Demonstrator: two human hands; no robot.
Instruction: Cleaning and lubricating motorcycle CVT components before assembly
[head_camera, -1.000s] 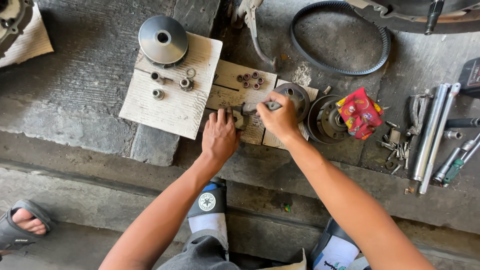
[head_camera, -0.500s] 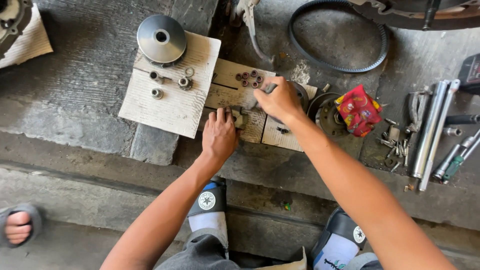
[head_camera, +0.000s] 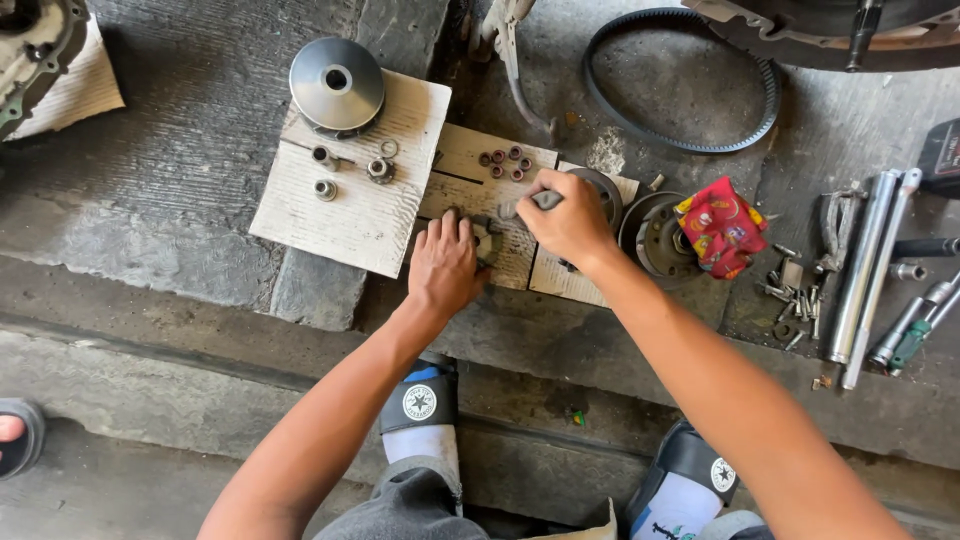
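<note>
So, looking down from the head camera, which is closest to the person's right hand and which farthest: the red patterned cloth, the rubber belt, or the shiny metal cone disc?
From the right hand:
1. Red patterned cloth, just to its right.
2. Rubber belt, up and to the right.
3. Shiny metal cone disc, up at the far left, beyond the left hand.

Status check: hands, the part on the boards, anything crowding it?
Left hand flat on small metal part, pinning it to cardboard. Right hand closed on grey tool. Loose rollers close above; pulley disc and red rag to the right.
</note>
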